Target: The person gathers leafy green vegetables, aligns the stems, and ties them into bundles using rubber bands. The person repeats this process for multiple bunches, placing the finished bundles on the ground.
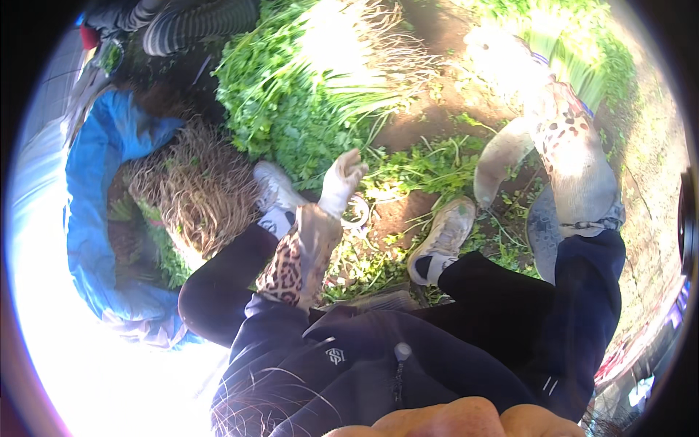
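Note:
My left hand (344, 177), in a pale glove below a leopard-print sleeve cover, is raised in front of me with its fingers loosely bent and nothing visible between them. Beyond it lies a large heap of leafy green stalks (289, 104) with long stringy roots pointing right. A white ring-shaped object (357, 212) is just below this hand. My right arm reaches to the upper right; strong glare washes out my right hand (494, 52), near more green stalks (590, 60), and hides its fingers and any thing in them.
At left, a blue plastic sheet (90, 218) partly surrounds rooted bunches (191, 185). Loose leaves (431, 164) litter the soil between my shoes (445, 232). A pale curved object (499, 161) and a grey patterned sole-like piece (543, 235) lie at right. Another person's striped clothing (191, 27) shows at upper left.

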Demonstrator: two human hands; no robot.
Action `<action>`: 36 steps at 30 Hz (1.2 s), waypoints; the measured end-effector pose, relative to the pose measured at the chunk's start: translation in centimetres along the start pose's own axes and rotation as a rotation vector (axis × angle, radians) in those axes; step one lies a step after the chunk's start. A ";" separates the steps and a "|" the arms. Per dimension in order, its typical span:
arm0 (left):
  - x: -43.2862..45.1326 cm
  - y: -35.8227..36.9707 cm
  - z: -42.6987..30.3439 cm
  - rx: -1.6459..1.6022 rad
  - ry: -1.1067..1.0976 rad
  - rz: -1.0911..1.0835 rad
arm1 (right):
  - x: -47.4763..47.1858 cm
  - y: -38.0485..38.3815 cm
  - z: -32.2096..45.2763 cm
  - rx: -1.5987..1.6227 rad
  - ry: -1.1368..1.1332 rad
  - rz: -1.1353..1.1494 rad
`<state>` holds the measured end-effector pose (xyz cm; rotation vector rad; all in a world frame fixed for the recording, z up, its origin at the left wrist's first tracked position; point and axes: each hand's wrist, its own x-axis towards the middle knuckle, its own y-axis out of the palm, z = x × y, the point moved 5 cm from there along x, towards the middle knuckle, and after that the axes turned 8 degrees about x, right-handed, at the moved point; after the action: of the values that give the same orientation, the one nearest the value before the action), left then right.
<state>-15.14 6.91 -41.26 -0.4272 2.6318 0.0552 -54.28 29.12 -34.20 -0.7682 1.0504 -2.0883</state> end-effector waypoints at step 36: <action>19.4 -2.6 -7.3 1.576 0.447 0.145 | -4.1 29.5 15.8 1.394 0.916 -0.410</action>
<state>-33.87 -2.01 -43.60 0.3503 2.1689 -2.0238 -31.34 11.81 -51.91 0.7817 -0.4372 -2.8188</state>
